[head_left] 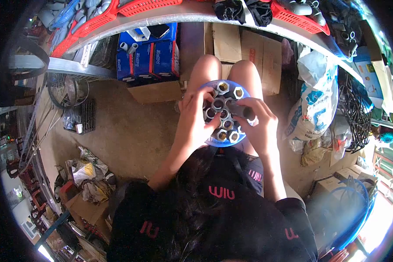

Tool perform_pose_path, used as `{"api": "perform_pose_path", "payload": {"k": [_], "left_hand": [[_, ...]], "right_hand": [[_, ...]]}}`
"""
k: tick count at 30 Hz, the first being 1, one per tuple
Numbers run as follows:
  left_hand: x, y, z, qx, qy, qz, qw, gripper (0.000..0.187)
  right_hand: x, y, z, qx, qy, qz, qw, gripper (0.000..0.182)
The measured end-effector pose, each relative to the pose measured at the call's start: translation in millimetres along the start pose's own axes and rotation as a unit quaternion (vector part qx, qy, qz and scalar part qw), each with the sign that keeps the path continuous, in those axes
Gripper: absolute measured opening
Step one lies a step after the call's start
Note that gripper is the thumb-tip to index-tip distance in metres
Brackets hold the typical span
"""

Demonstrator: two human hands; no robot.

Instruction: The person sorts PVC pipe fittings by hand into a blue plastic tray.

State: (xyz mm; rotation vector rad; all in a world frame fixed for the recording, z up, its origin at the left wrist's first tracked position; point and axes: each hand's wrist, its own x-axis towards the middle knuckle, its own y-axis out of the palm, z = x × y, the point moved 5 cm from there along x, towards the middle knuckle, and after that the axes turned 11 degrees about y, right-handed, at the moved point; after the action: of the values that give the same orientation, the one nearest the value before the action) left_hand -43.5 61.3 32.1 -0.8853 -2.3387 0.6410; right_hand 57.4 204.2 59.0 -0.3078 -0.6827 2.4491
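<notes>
Bracketing hands: fittings (224, 114) lie between your left hand (197, 117) and right hand (258, 121); neither clearly nearer.
Left and right: fingers curled around the cluster's sides; can't say whether clamped.
Fittings: in blue basin (214, 142) over your thighs (245, 72); bores up, axes near upright.
Look: pale hex collars, some brass-toned inside.

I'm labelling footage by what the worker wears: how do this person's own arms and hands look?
The left hand and right hand are bare; no gloves or watches show. The left sleeve and right sleeve are short and black, part of a black top with pinkish-red lettering.
</notes>
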Motion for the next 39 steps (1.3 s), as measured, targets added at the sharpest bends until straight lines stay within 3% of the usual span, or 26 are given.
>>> {"api": "perform_pose_path", "payload": {"k": [6,14,18,20,25,28,34,39], "left_hand": [[-13,-21,13,-0.079,-0.028,-0.12,0.989,0.07],[-15,-28,14,-0.072,-0.063,-0.132,0.987,0.057],[-12,-26,14,-0.041,-0.016,-0.095,0.994,0.045],[-9,-26,9,-0.035,-0.012,-0.088,0.995,0.041],[-6,-11,0,-0.023,-0.006,-0.032,0.999,0.043],[-8,-1,-7,0.09,-0.019,0.012,0.996,0.05],[-11,4,-5,0.117,-0.016,-0.012,0.993,0.067],[-11,-3,1,0.075,-0.005,-0.034,0.997,0.077]], "right_hand": [[13,20,3,-0.097,-0.016,0.007,0.995,0.047],[16,20,-2,-0.085,-0.028,0.027,0.996,0.044],[13,7,5,-0.043,-0.054,-0.01,0.998,0.045],[11,1,3,-0.099,-0.054,-0.007,0.994,0.05],[-2,2,-1,-0.194,-0.046,-0.002,0.98,0.055],[-5,12,-4,-0.222,-0.027,-0.001,0.975,0.058],[-4,20,-11,-0.24,-0.013,-0.023,0.97,0.063],[-5,13,-14,-0.198,0.002,-0.035,0.98,0.057]]}}
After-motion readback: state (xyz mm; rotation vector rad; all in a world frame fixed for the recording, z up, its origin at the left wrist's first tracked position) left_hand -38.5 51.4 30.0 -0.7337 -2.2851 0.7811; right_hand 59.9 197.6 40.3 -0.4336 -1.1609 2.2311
